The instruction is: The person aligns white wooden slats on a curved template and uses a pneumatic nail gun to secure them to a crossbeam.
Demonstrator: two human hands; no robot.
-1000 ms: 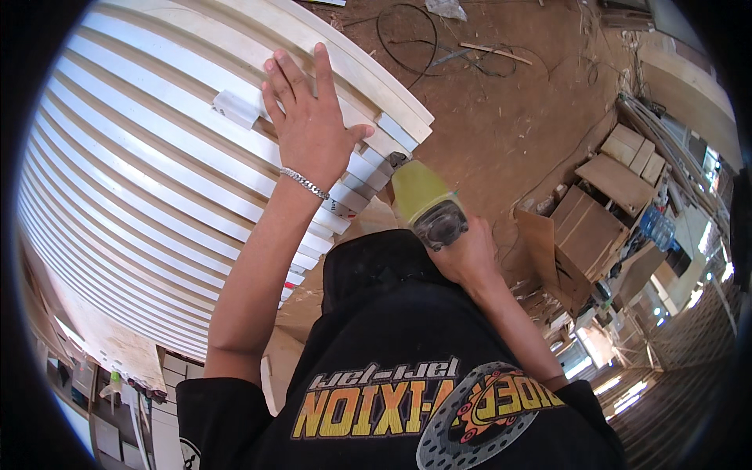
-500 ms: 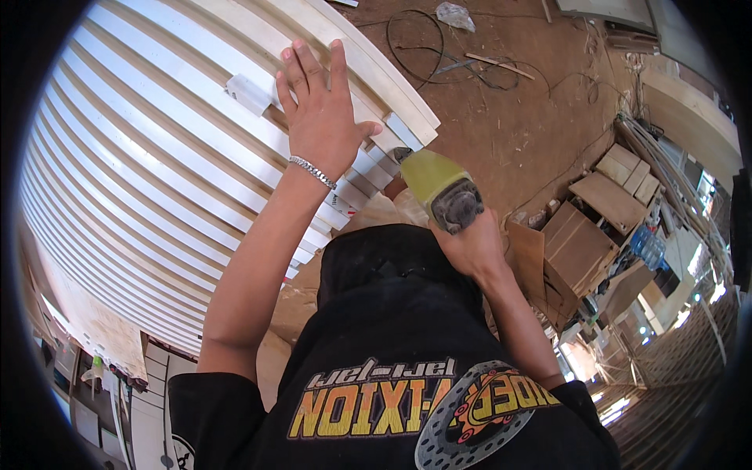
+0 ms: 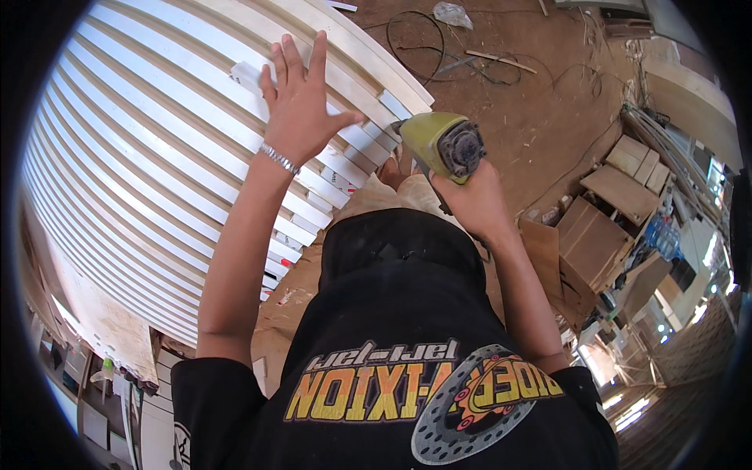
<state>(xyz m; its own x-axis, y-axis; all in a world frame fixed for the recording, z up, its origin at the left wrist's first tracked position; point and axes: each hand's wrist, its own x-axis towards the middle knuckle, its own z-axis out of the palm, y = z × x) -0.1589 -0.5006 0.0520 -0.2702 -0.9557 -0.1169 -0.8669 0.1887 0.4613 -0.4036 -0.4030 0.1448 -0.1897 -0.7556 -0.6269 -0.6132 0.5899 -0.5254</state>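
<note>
My left hand (image 3: pixel 299 117) is open, its fingers spread and thumb out, over the long white slats of a slatted panel (image 3: pixel 172 133). A bracelet circles that wrist. My right hand (image 3: pixel 478 200) is wrapped round the handle of a yellow-green nail gun (image 3: pixel 432 137) with a dusty black end cap. The gun's dark nose is at the panel's right end; whether it touches a slat I cannot tell. Just above the nose, a short pale block (image 3: pixel 393 103) sits between two slats. A small white piece (image 3: pixel 247 76) lies across the slats beside my left fingers.
Brown floor extends beyond the panel, with a coiled dark hose (image 3: pixel 415 47), a thin wood strip (image 3: pixel 501 61) and a crumpled clear plastic bag (image 3: pixel 453 15). On the right stand cardboard boxes (image 3: pixel 593 239), a blue water bottle (image 3: pixel 664 237) and a bundle of long strips (image 3: pixel 677 149).
My left hand has shifted left along the slats, its fingers spreading wider. The nail gun has tilted more sideways, still in my right hand. The whole view has shifted slightly.
</note>
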